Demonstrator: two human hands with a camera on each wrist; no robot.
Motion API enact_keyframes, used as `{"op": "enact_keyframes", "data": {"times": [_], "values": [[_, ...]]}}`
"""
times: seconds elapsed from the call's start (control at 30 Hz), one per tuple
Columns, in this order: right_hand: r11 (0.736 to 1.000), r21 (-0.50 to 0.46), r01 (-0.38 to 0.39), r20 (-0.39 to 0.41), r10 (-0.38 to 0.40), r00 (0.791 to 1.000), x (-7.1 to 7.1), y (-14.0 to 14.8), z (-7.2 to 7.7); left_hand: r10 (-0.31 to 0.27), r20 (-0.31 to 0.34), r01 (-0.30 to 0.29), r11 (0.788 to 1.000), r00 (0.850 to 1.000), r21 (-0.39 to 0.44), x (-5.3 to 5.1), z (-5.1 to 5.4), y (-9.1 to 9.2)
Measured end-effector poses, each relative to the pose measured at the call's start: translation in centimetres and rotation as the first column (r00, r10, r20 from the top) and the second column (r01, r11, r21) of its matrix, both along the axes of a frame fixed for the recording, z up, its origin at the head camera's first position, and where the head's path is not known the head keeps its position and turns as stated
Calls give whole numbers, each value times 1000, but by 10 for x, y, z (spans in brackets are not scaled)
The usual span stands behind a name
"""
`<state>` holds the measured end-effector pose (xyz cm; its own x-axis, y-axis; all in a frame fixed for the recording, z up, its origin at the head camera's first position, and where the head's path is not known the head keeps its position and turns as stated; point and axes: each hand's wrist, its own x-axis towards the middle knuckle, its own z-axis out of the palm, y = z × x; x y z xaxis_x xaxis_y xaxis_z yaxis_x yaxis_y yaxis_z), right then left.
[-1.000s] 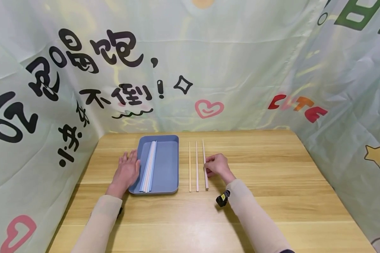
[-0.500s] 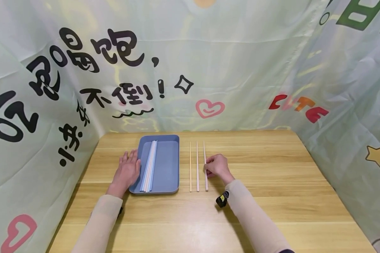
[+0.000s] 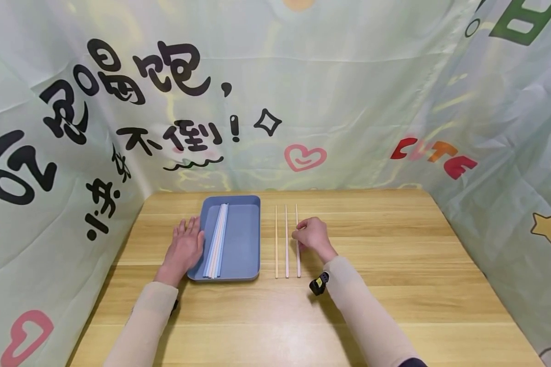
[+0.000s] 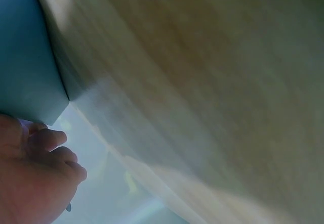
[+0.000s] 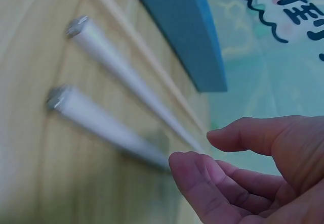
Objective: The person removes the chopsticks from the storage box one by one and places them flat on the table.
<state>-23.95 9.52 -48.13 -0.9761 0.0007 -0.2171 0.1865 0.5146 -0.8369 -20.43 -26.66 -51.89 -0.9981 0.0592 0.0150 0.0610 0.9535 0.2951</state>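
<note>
1. Okay, so the worktop had a blue tray on its left half, just short of the back edge and nearer the back left corner than the back right one.
2. A bundle of chopsticks lay inside the tray along its left side, leaning a bit, pale blue, white and pinkish as far as I could make out. They were packed too tight to count.
3. Three loose ones lay side by side on the worktop past the tray's right edge, far ends toward the back edge: a tan chopstick closest to the tray, a pale pinkish middle chopstick, then a similar rightmost chopstick. The two pale ones had silvery near ends.
4. About the hands: the left hand had its fingers stretched out and rested along the tray's left edge, not wrapped round anything.
5. Over by the rightmost chopstick, the right hand was around its middle, thumb and fingertips apart, so no pinch going on. Couldn't tell if a finger was touching it.
6. Both arms had beige sleeves, and behind the back edge hung a pale cloth with black lettering.
</note>
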Motion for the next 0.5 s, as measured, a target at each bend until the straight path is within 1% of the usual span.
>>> {"op": "enact_keyframes", "data": {"times": [0.2, 0.3, 0.5], "values": [[996, -79, -31, 7, 32, 999, -2, -23, 18, 1, -4, -1, 1000, 1000, 7, 0, -1, -1], [992, -109, -59, -3, 59, 998, -2, -36, 23, 1, -6, -1, 1000, 1000, 10, 0, -1, -1], [981, -175, -85, -23, 83, 996, -2, -60, 28, -4, 7, 3, 1000, 1000, 21, 0, 0, -1]]}}
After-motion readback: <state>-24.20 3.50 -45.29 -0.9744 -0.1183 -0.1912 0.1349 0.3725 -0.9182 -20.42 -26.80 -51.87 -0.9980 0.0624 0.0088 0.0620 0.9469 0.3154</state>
